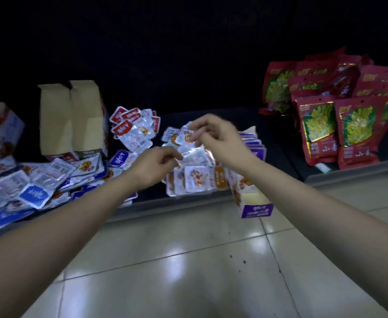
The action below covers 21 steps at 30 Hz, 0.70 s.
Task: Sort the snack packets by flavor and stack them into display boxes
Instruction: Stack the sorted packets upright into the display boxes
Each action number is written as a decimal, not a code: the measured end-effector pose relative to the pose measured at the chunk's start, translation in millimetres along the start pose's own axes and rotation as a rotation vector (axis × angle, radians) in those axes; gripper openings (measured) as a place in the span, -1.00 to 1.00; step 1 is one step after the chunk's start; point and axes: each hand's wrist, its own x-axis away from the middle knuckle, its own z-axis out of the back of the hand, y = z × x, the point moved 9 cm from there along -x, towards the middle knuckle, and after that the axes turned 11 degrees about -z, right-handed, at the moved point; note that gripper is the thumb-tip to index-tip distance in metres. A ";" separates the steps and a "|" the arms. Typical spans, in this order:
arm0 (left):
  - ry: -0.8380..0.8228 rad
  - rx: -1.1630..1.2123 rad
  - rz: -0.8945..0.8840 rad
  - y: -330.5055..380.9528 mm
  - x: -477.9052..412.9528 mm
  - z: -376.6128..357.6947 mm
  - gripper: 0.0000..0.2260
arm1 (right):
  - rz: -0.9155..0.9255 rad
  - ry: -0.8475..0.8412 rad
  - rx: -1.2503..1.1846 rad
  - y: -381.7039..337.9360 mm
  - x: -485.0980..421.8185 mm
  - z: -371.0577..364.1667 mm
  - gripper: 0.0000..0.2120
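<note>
L hand (156, 165) and R hand (220, 136) are close together over the orange pkts (197, 180), which are heaped mid-shelf by the front edge. L fingers pinch a clear-backed pkt (194, 157) just right of that hand, atop the heap. R fingers curl on a second pkt (185, 135) at its left, above the heap; it's blurred, but the grip looks closed. Purple box (255, 203) overhangs the shelf (188, 204) front edge, just right of the heap. Blue pkts (32, 193) at left end, red pkts (131, 127) toward the back, red bags (340, 134) at right end.

Orange packets (197, 177) piled centre, blue packets (32, 191) heaped left, red packets (131, 127) behind, purple box (256, 210) open right.
</note>
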 end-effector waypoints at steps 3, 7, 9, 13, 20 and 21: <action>-0.063 -0.085 0.163 -59.5 35.3 38.2 -0.83 | -0.017 -0.286 0.196 -7.9 -12.3 -86.6 -0.81; -0.082 -0.220 0.330 -124.9 81.5 69.4 -0.61 | -0.101 -0.482 0.437 1.2 -29.6 -161.9 -0.87; -0.067 -0.358 0.403 -153.7 100.6 73.5 -0.55 | -0.255 -0.473 0.580 22.0 -40.7 -183.5 -0.86; -0.031 -0.355 0.506 -187.2 127.7 56.1 -0.49 | -0.604 -0.423 0.601 63.6 -37.8 -208.6 -0.65; 0.107 -0.247 0.433 -190.0 136.7 49.4 -0.58 | -0.855 -0.280 0.062 97.5 -38.5 -236.7 -0.69; 0.109 -0.236 0.431 -190.4 137.4 48.9 -0.58 | -0.865 -0.271 0.054 100.2 -38.1 -237.7 -0.69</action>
